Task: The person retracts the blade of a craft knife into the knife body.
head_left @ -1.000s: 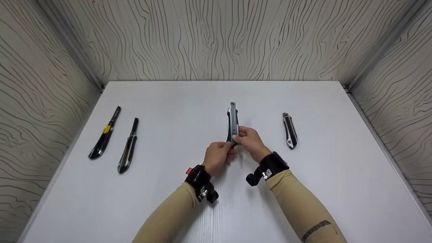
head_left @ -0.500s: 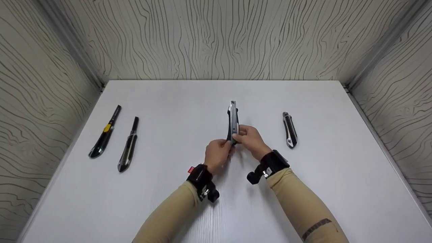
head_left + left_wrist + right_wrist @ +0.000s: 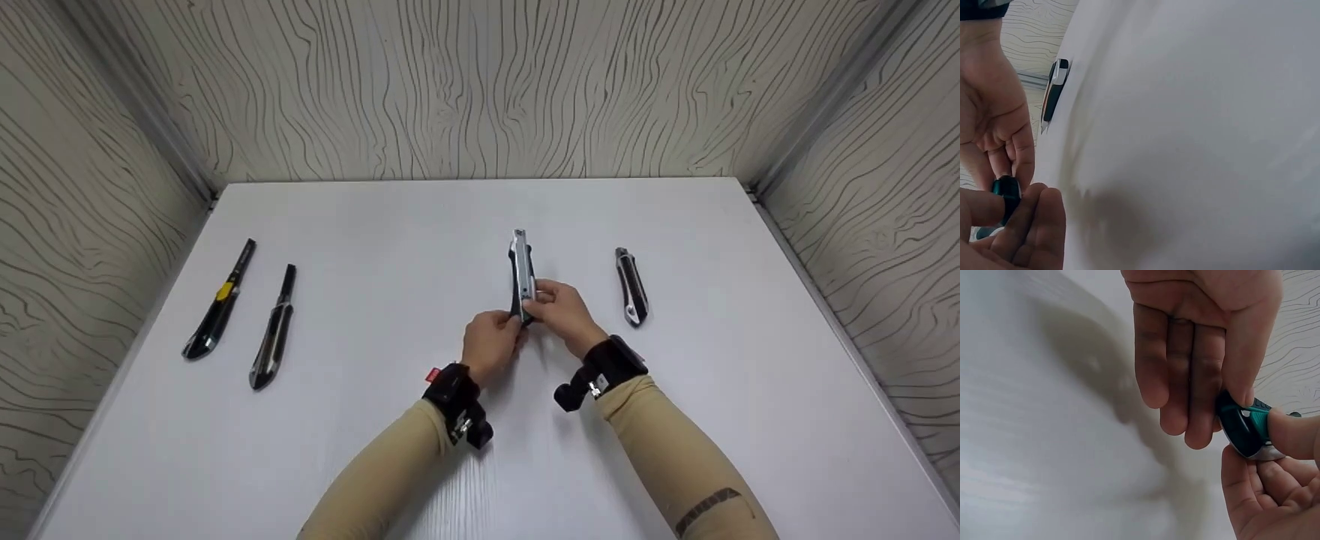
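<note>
Both hands hold a silver-and-dark utility knife (image 3: pixel 524 270) over the middle of the white table, its tip pointing away. My left hand (image 3: pixel 489 345) pinches its near end between thumb and fingers. My right hand (image 3: pixel 566 315) grips the lower part from the right, thumb on top. In the right wrist view the right hand (image 3: pixel 1196 354) has its thumb against the knife's dark green and teal end (image 3: pixel 1247 430), while the left hand (image 3: pixel 1280 495) holds that end from below. The left wrist view shows only part of the knife (image 3: pixel 1009 194) between the fingers.
On the table's left lie a black knife with a yellow slider (image 3: pixel 225 291) and a dark knife with a black tip (image 3: pixel 272 330). A shorter dark-and-silver knife (image 3: pixel 632 287) lies to the right. Wood-grain-patterned walls (image 3: pixel 480 90) stand behind and at both sides.
The head view has shifted slightly, so the table and loose knives appear a little further left. Both hands keep hold of the utility knife in nearly the same pose.
</note>
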`<state>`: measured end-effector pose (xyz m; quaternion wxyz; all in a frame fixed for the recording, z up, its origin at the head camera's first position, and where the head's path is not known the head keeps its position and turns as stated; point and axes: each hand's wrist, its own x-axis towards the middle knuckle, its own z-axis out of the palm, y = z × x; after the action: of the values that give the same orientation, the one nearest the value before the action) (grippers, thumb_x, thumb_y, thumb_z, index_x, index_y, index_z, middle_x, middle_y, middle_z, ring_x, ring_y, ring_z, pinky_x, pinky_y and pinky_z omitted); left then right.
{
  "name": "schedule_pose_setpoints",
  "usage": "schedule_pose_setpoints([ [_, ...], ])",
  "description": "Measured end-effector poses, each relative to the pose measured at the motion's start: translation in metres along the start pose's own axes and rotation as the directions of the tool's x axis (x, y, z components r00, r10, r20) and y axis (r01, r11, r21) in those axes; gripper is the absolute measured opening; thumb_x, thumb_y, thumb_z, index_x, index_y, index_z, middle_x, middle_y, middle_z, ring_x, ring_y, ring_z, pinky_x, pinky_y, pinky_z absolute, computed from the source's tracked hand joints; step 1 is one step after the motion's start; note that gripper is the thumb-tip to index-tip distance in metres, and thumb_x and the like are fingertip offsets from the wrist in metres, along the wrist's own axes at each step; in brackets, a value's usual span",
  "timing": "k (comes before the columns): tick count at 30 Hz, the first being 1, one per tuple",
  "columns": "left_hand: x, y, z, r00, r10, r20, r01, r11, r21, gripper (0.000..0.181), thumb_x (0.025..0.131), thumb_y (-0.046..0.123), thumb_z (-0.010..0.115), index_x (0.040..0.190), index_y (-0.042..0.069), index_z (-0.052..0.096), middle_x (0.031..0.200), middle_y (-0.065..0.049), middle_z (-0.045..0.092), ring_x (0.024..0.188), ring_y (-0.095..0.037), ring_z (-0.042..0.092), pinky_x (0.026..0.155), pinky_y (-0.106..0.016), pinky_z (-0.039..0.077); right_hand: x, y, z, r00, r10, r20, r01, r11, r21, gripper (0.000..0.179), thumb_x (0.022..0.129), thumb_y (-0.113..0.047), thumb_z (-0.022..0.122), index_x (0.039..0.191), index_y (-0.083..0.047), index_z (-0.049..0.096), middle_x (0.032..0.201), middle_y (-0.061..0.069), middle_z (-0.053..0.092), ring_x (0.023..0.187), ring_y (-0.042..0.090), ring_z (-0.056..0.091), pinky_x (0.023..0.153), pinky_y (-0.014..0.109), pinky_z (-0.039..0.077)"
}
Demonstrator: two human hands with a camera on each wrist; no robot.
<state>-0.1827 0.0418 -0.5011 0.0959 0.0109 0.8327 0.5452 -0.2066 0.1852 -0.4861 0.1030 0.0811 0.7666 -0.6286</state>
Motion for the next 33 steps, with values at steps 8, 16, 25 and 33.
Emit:
schedule_pose_setpoints([
  [8,0.004,0.007,0.020,1.000,0.023,0.008,-0.024,0.998,0.052,0.026,0.093,0.023,0.057,0.084,0.007,0.074,0.065,0.003,0.065,0.060,-0.009,0.053,0.057,-0.021,0.039,-0.006,0.005,-0.021,0.999,0.004,-0.040,-0.005,1.000,-0.023,0.045,0.093,0.000,0.058,0.137,0.008,0.048,0.124,0.027,0.063,0.093,0.012,0.065,0.082,0.025,0.055],
  [16,0.005,0.013,0.040,0.998,0.055,0.038,-0.059,0.992,0.108,0.023,0.092,0.023,0.058,0.085,0.008,0.075,0.068,0.002,0.068,0.064,-0.009,0.055,0.062,-0.021,0.041,-0.013,0.010,-0.042,0.998,0.018,-0.066,-0.021,0.998,-0.055,0.049,0.092,0.000,0.059,0.138,0.009,0.045,0.126,0.029,0.061,0.093,0.012,0.065,0.081,0.024,0.055],
  [25,0.006,0.019,0.058,0.994,0.028,0.104,-0.037,0.995,0.089,0.024,0.093,0.023,0.058,0.083,0.009,0.074,0.064,0.004,0.065,0.061,-0.008,0.053,0.059,-0.020,0.039,-0.016,0.019,-0.063,0.997,0.027,-0.072,-0.034,0.995,-0.092,0.047,0.092,0.000,0.059,0.137,0.010,0.047,0.125,0.030,0.061,0.091,0.013,0.066,0.080,0.025,0.056],
  [33,0.012,0.025,0.073,0.992,0.069,0.102,-0.082,0.988,0.129,0.023,0.091,0.024,0.059,0.086,0.010,0.075,0.071,0.003,0.070,0.067,-0.009,0.054,0.064,-0.022,0.043,-0.015,0.022,-0.077,0.994,0.016,-0.109,-0.029,0.993,-0.118,0.050,0.091,-0.003,0.064,0.135,0.012,0.047,0.124,0.029,0.062,0.088,0.009,0.066,0.076,0.022,0.055],
])
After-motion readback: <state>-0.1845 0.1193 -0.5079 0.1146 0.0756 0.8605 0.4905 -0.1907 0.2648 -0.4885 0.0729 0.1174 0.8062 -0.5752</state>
